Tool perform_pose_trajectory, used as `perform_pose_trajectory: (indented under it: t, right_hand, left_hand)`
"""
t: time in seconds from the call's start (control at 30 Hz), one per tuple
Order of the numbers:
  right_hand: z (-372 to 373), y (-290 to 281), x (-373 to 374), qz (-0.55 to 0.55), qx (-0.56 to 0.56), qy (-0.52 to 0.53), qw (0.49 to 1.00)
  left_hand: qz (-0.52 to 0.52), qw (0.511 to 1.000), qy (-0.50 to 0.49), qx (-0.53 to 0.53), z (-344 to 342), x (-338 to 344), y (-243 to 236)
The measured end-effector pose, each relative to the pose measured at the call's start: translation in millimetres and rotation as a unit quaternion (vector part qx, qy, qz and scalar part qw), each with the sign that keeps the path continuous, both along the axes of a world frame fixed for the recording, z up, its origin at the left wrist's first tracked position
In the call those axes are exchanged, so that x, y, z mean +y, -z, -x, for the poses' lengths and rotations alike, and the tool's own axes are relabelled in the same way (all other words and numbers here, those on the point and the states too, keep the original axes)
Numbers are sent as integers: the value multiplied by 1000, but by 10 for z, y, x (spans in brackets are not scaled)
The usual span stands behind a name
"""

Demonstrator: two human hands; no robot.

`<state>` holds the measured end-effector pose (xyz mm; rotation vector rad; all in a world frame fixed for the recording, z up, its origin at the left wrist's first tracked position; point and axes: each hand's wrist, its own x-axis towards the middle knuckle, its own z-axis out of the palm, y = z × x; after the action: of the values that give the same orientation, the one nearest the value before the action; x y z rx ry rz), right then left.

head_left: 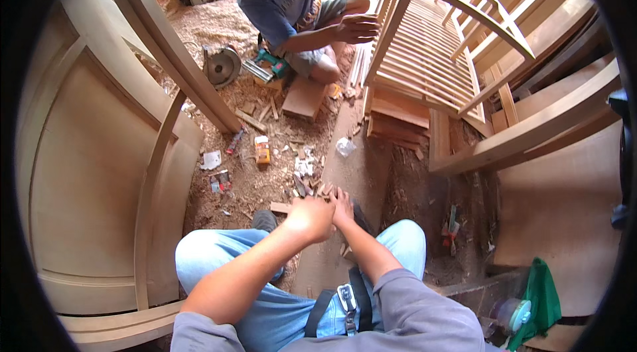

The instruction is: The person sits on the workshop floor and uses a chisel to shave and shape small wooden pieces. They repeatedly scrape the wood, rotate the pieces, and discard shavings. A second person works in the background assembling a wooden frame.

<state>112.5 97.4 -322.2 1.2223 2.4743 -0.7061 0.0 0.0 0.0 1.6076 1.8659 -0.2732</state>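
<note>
My left hand (310, 218) is closed in a fist, low over the floor between my knees. What it grips is hidden behind its fingers. Right against it, my right hand (343, 207) has its fingers bent down and closed; whatever they hold is too small to make out. Small wood offcuts (324, 190) lie just beyond both hands. A dark, narrow piece (300, 185) rests among them, its kind unclear. Under and beyond my right hand runs a long flat board (355, 159). A short wood strip (281, 207) lies left of my left hand.
Another person (292, 20) sits ahead, one hand by a slatted wooden frame (424, 40). Near them are a circular saw (222, 67), a green nail gun (269, 63) and a wood block (305, 98). A yellow bottle (263, 151) lies in shavings. Large wooden panels (99, 173) stand left.
</note>
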Motion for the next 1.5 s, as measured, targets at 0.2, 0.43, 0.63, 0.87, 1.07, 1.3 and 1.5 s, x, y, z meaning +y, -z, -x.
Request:
perform_pose_trajectory:
  t: [0.2, 0.43, 0.63, 0.87, 1.07, 1.3, 1.5]
  right_hand:
    - [99, -44, -25, -13, 75, 46, 996]
    - [75, 53, 129, -81, 37, 103, 991]
    - [59, -13, -3, -32, 52, 112, 992]
    - [42, -150, -133, 30, -64, 99, 993]
    - [-283, -172, 102, -6, -175, 206, 963]
    - [-648, 32, 251, 89, -170, 213, 958]
    - [-317, 128, 498, 141, 102, 404, 898]
  left_hand:
    - [-17, 999, 29, 0, -35, -24, 104]
    - [-23, 1000, -17, -5, -6, -66, 128]
    - [-87, 992, -90, -5, 280, -71, -73]
    - [-101, 987, -128, -1, 567, -134, -353]
    - [-63, 985, -159, -10, 656, -122, -454]
    - [-101, 982, -160, -4, 774, -60, -579]
    - [-100, 980, -170, 9, 770, -72, -592]
